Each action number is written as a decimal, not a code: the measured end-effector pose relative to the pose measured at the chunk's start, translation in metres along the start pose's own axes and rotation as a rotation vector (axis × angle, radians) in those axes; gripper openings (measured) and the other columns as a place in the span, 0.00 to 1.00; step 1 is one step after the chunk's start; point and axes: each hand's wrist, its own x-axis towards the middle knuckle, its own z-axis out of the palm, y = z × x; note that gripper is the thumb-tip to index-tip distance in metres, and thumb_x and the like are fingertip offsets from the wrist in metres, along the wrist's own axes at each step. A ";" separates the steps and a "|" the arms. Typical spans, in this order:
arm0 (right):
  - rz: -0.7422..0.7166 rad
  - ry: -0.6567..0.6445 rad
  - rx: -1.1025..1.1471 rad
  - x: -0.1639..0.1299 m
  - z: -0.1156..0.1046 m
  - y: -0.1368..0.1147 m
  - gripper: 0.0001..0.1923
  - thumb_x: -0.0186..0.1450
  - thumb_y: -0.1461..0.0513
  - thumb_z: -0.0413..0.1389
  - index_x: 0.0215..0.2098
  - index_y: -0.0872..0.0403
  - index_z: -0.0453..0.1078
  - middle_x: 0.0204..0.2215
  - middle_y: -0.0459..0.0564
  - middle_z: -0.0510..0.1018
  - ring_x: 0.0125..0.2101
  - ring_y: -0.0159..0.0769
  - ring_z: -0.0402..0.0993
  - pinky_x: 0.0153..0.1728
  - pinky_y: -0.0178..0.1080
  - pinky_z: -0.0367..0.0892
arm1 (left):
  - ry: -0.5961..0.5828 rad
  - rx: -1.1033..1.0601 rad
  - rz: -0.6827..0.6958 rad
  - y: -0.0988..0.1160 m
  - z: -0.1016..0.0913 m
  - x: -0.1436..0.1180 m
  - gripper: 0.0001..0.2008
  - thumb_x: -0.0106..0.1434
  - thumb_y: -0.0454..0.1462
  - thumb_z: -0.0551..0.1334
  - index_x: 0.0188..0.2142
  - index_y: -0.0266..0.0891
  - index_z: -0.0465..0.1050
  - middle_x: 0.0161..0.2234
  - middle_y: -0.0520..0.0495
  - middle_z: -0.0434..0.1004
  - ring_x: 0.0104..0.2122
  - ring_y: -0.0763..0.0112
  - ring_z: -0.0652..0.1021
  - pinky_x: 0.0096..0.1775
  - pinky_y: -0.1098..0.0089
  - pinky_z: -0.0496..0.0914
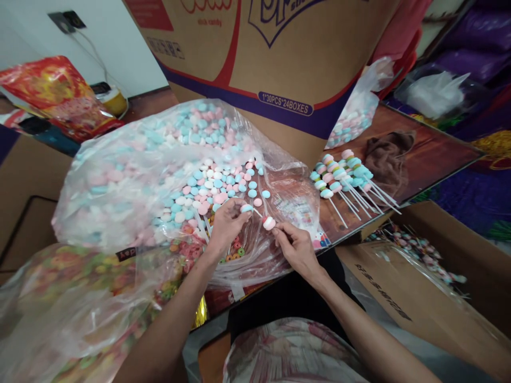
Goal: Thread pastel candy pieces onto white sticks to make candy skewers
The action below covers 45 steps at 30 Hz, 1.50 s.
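Nearest you, your right hand (297,247) pinches a thin white stick (275,227) between thumb and fingertips, closed tight on its lower end so the free tip points up and left. A pink-and-white candy (269,223) already sits on that stick just beyond your fingertips, clear of them, which leaves the tip bare for the next piece.

Your left hand (227,223) meets it from the other side, fingers narrowed onto a pale blue candy (246,208). That piece sits at your fingertips, just beside the stick's tip and very near the pink one; whether it already touches the stick you cannot tell.

Right behind your left hand, the big clear bag (120,181) lies open and slumped on the table (431,149), so the loose blue, pink and white candies spill within easy reach of your fingers. A second bag of orange ring sweets (80,298) lies under your left forearm.

Further right, a bundle of filled sticks (347,178) lies on the table, sticks all pointing the same way, well apart from your hands. A brown cloth (389,154) sits beside them, and a large printed carton (279,58) stands behind.
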 end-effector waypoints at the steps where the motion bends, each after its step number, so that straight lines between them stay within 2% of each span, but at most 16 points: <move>1: -0.003 -0.006 -0.001 0.000 0.000 0.000 0.12 0.70 0.57 0.52 0.31 0.53 0.72 0.19 0.43 0.69 0.23 0.32 0.66 0.25 0.33 0.61 | 0.018 -0.020 -0.005 -0.001 0.001 -0.001 0.10 0.53 0.37 0.70 0.34 0.39 0.74 0.25 0.55 0.73 0.25 0.76 0.71 0.31 0.73 0.66; 4: -0.009 -0.024 -0.010 0.000 0.000 -0.001 0.13 0.70 0.57 0.52 0.31 0.53 0.72 0.19 0.44 0.70 0.23 0.33 0.66 0.25 0.33 0.61 | 0.032 -0.113 -0.044 -0.002 0.004 -0.002 0.11 0.52 0.39 0.71 0.35 0.39 0.76 0.27 0.54 0.75 0.27 0.75 0.74 0.34 0.73 0.68; 10: -0.020 -0.006 -0.052 0.000 0.002 -0.002 0.12 0.70 0.58 0.52 0.33 0.53 0.73 0.19 0.43 0.69 0.22 0.32 0.66 0.24 0.33 0.61 | -0.035 -0.227 -0.081 -0.005 0.003 -0.003 0.19 0.51 0.41 0.74 0.43 0.39 0.79 0.40 0.48 0.82 0.38 0.69 0.79 0.45 0.68 0.73; 13: -0.024 -0.012 -0.074 0.000 0.001 -0.003 0.12 0.70 0.58 0.52 0.31 0.53 0.73 0.19 0.43 0.70 0.23 0.33 0.67 0.25 0.33 0.61 | -0.037 -0.199 -0.083 -0.006 0.003 -0.004 0.20 0.51 0.41 0.74 0.43 0.39 0.80 0.39 0.48 0.83 0.38 0.68 0.80 0.46 0.66 0.74; 17: -0.041 -0.032 -0.107 0.000 0.001 -0.003 0.12 0.70 0.59 0.52 0.32 0.52 0.73 0.20 0.43 0.70 0.23 0.33 0.67 0.26 0.33 0.61 | 0.060 -0.103 -0.060 -0.009 0.004 -0.004 0.18 0.50 0.40 0.74 0.41 0.38 0.81 0.37 0.48 0.83 0.36 0.67 0.80 0.44 0.66 0.74; 24: -0.080 -0.031 -0.185 0.001 0.002 -0.003 0.12 0.70 0.59 0.52 0.31 0.53 0.73 0.20 0.43 0.69 0.22 0.31 0.64 0.26 0.33 0.59 | 0.114 0.189 0.108 -0.012 0.006 -0.009 0.11 0.56 0.36 0.68 0.41 0.42 0.82 0.37 0.48 0.82 0.36 0.66 0.79 0.43 0.67 0.73; 29: -0.042 0.018 -0.232 0.000 0.003 -0.005 0.12 0.70 0.60 0.51 0.29 0.53 0.71 0.17 0.42 0.67 0.20 0.31 0.62 0.24 0.33 0.56 | 0.157 0.356 0.239 -0.008 0.014 -0.016 0.11 0.60 0.35 0.66 0.42 0.43 0.82 0.39 0.47 0.82 0.39 0.65 0.79 0.45 0.67 0.71; 35: -0.017 0.024 -0.231 0.000 0.006 -0.006 0.12 0.70 0.60 0.50 0.29 0.52 0.69 0.18 0.43 0.70 0.20 0.31 0.65 0.25 0.33 0.57 | 0.209 0.521 0.439 -0.010 0.024 -0.023 0.10 0.64 0.33 0.62 0.42 0.41 0.81 0.35 0.48 0.81 0.36 0.70 0.79 0.40 0.70 0.72; 39: -0.004 0.015 -0.208 0.000 0.006 -0.006 0.12 0.70 0.60 0.50 0.28 0.52 0.67 0.18 0.43 0.70 0.20 0.32 0.65 0.24 0.33 0.57 | 0.223 0.578 0.471 -0.012 0.029 -0.027 0.11 0.65 0.32 0.61 0.44 0.40 0.80 0.36 0.48 0.81 0.35 0.71 0.79 0.39 0.71 0.72; 42: 0.000 0.016 -0.185 0.001 0.006 -0.006 0.13 0.70 0.60 0.50 0.27 0.51 0.65 0.18 0.43 0.69 0.21 0.32 0.65 0.25 0.33 0.58 | 0.174 0.600 0.463 -0.013 0.030 -0.030 0.13 0.67 0.32 0.59 0.47 0.39 0.79 0.38 0.46 0.81 0.36 0.71 0.79 0.40 0.71 0.73; 45: 0.010 0.013 -0.170 0.002 0.004 -0.007 0.14 0.70 0.60 0.49 0.25 0.51 0.63 0.18 0.43 0.69 0.21 0.32 0.66 0.26 0.34 0.58 | 0.064 0.581 0.458 -0.013 0.029 -0.034 0.14 0.69 0.32 0.57 0.49 0.39 0.78 0.41 0.45 0.81 0.39 0.70 0.80 0.42 0.70 0.73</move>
